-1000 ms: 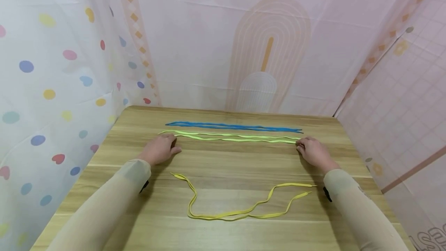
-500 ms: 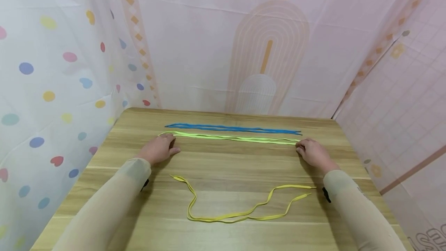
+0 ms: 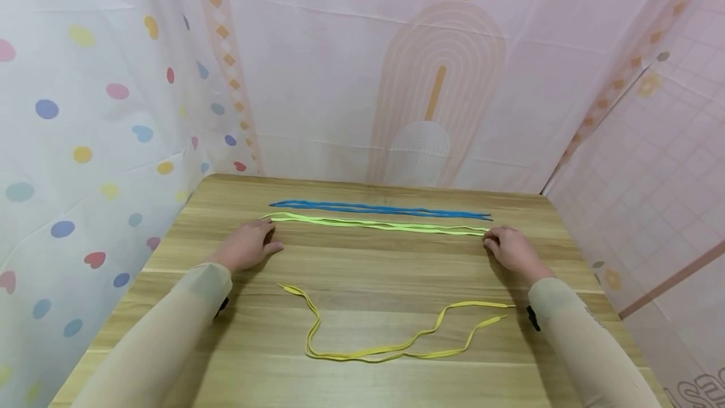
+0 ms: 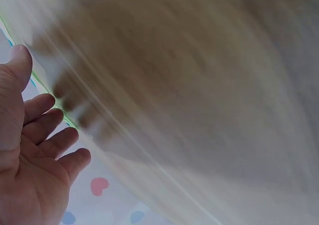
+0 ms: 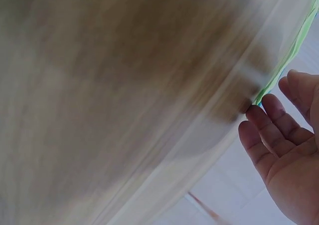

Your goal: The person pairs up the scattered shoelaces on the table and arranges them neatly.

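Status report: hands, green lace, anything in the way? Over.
Left fingers at green lace, left end; right fingers at right end. Lace nearly straight. Blue lace just beyond, not crossing it.

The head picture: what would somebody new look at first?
Probably the bright green lace, stretched across the table between the left hand and the right hand. Then maybe the blue lace, lying just beyond it, and the yellow lace, curving in a wavy shape nearer the person.
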A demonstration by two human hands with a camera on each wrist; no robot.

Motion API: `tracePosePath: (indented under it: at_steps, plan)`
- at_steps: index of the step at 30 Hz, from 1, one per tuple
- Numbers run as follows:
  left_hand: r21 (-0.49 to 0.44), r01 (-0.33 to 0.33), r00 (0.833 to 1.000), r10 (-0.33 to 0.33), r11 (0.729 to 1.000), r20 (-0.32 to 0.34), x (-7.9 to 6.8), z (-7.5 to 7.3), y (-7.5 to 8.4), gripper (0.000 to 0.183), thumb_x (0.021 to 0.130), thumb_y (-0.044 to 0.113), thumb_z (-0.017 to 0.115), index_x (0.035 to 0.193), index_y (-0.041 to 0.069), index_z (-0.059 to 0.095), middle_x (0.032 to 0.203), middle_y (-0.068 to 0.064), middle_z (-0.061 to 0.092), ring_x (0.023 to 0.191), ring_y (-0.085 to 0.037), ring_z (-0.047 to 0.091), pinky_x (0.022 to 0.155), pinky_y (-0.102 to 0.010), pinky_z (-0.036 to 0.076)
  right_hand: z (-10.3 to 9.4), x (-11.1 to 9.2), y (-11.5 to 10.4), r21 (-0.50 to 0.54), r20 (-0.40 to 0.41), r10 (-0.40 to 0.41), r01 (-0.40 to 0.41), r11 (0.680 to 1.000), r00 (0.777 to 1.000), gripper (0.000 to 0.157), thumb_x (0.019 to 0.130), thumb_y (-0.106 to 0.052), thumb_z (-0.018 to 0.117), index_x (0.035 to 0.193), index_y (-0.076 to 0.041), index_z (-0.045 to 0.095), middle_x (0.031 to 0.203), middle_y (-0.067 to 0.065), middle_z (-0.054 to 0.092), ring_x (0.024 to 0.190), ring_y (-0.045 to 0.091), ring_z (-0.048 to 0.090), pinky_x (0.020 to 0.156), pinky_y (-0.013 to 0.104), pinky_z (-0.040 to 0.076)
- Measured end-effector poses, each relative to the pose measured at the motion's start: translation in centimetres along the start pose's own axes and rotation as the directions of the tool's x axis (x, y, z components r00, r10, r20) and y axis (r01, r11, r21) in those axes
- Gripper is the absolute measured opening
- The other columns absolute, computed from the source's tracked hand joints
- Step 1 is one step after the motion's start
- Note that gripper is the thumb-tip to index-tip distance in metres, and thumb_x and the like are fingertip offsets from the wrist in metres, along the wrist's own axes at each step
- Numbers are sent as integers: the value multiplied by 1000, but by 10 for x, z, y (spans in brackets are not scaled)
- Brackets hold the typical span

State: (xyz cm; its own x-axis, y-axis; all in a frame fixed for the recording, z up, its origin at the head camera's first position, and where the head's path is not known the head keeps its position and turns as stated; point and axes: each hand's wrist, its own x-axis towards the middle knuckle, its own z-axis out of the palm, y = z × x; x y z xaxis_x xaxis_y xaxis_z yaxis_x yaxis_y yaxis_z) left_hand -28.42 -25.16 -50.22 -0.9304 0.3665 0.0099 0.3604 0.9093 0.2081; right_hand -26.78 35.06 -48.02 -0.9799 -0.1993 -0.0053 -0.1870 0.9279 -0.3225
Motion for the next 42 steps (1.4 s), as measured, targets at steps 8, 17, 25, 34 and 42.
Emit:
tracePosePath:
  at_steps: [8,17,25,34,42]
  plan:
    - [-9,23,1000,-23,1000,12,-2,-1,-3,63,106,40,66,146,-9,56,148,-36,58,136,-55,57,113,-67,48,-2,0,2,6,-11,1,-1,1000,1000,24,110,-14,59,123,1,72,125,26,71,117,46,67,99,62,56]
    - [4,34,999,-34,999,32,-1,-1,-1,67,106,42,66,147,-9,54,152,-37,54,140,-56,53,116,-67,45,-1,-5,7,44,-17,10,-10,999,1000,23,110,-14,60,121,1,73,122,26,72,114,45,69,97,61,57]
    - [7,25,999,-25,1000,32,-2,0,-2,66,107,42,65,148,-8,55,150,-36,56,140,-55,53,115,-67,46,-1,-6,8,-5,-22,-20,20,1000,1000,19,109,-13,61,114,-2,76,115,21,76,111,44,71,97,61,57]
    - [-14,28,999,-28,1000,25,-5,-3,0,64,107,42,65,146,-8,58,148,-34,58,137,-55,57,113,-66,48,-1,-9,8,-29,5,-23,23,999,1000,19,108,-12,62,115,-1,76,118,23,75,113,46,70,98,62,57]
    - [-62,90,994,-85,994,74,-10,-5,4,71,110,47,56,154,-8,49,160,-34,47,146,-57,46,120,-68,39,-3,-6,4,-127,19,-60,62,990,998,20,106,-14,66,113,0,78,111,20,76,107,43,73,97,59,59]
